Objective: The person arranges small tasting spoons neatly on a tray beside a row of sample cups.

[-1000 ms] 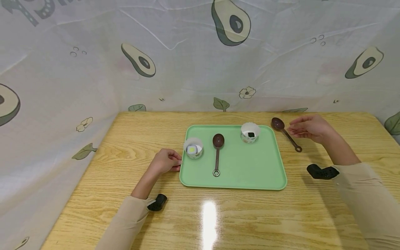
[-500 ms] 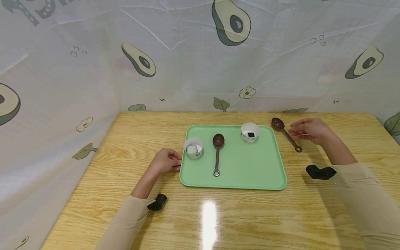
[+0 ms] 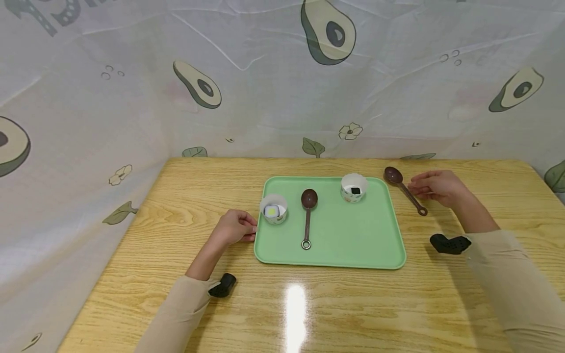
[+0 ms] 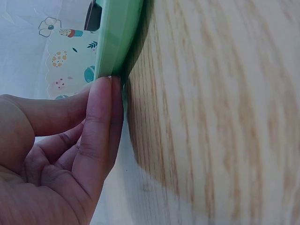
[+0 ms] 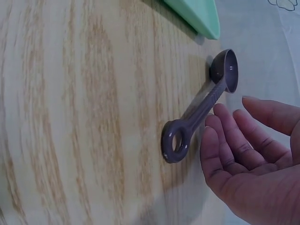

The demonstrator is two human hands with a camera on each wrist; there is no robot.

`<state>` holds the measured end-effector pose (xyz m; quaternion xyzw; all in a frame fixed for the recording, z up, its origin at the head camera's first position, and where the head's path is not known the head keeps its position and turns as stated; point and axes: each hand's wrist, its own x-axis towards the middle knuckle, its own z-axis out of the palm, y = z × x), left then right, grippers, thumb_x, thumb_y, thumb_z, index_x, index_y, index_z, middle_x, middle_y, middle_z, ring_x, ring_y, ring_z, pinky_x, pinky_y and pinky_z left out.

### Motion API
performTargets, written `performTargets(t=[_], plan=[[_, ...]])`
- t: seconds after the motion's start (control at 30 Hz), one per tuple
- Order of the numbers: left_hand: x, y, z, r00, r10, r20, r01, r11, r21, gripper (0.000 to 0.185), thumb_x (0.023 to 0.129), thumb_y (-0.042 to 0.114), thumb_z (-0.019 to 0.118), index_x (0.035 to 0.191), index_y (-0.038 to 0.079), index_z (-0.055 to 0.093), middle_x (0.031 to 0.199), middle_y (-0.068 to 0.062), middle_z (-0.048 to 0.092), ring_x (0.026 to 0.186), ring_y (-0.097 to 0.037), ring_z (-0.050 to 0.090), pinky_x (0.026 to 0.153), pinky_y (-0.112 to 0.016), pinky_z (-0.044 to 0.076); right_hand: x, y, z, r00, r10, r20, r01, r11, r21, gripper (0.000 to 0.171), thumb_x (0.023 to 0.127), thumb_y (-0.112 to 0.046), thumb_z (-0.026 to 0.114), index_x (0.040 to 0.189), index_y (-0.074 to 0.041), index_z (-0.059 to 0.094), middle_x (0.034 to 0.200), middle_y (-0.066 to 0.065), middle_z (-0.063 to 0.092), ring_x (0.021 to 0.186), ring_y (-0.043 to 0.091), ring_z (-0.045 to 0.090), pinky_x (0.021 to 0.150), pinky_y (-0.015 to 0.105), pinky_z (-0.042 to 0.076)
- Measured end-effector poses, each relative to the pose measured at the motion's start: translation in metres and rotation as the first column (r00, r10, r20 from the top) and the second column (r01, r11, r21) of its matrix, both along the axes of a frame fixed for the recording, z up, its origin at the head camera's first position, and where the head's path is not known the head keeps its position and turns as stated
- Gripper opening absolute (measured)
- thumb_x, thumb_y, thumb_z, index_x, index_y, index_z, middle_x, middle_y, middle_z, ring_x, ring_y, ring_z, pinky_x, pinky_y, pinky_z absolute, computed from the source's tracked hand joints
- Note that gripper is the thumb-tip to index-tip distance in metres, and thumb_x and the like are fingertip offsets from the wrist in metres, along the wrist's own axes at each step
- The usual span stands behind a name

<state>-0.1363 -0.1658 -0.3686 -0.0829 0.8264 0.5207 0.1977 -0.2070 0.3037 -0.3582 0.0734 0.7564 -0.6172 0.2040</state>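
Brown plastic spoon (image 3: 403,189) is laid out on the wooden table (image 3: 176,206), just off the right edge of the mint green tray (image 3: 353,240), bowl end pointed away and the ring end nearer the person. It isn't held by anything. The right hand (image 3: 434,187) is parked right beside its handle with the fingers loosely extended and a bit curved, nothing gripped; in the right wrist view the fingertips (image 5: 220,115) are seen just next to the spoon's shaft (image 5: 201,105), and whether they're actually touching it can't be told.

The left hand (image 3: 233,227) is rested on the table at the tray's left edge. Its fingers are curled in, and in the left wrist view a fingertip (image 4: 105,101) is pressed up against the tray's rim (image 4: 117,37), with nothing wrapped in the grip.

On the tray, a second brown spoon (image 3: 307,215) is laid down the middle, bowl at the far end. A small white paper cup (image 3: 273,209) with something yellowish-white inside is set near the left edge, close to the left hand, and another patterned paper cup (image 3: 354,187) with a dark item in it is placed at the far right corner. An avocado-print cloth (image 3: 282,73) is hung behind the table.
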Motion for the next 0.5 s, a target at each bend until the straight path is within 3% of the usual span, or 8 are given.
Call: performTargets(t=[0.17, 0.5], plan=[[-0.0004, -0.0004, -0.0006, 1.000, -0.005, -0.002, 0.005, 1.000, -0.005, 0.008, 0.085, -0.009, 0.057, 0.092, -0.011, 0.058, 0.072, -0.011, 0.054, 0.058, -0.013, 0.058, 0.059, -0.025, 0.055, -0.0002, -0.0003, -0.0036, 1.000, -0.005, 0.007, 0.005, 1.000, 0.006, 0.008, 0.093, -0.006, 0.051, 0.096, -0.006, 0.058, 0.076, -0.007, 0.066, 0.072, 0.009, 0.062, 0.069, 0.024, 0.054], [-0.0003, -0.0002, -0.0006, 1.000, -0.008, 0.002, 0.008, 1.000, -0.002, 0.007, 0.085, -0.009, 0.057, 0.092, -0.011, 0.058, 0.071, -0.011, 0.054, 0.058, -0.014, 0.058, 0.058, -0.025, 0.055, -0.0005, -0.0030, -0.0076, 1.000, -0.020, -0.008, 0.020, 1.000, 0.018, 0.015, 0.091, -0.005, 0.054, 0.084, -0.014, 0.064, 0.073, -0.006, 0.064, 0.068, 0.009, 0.061, 0.065, 0.022, 0.053]])
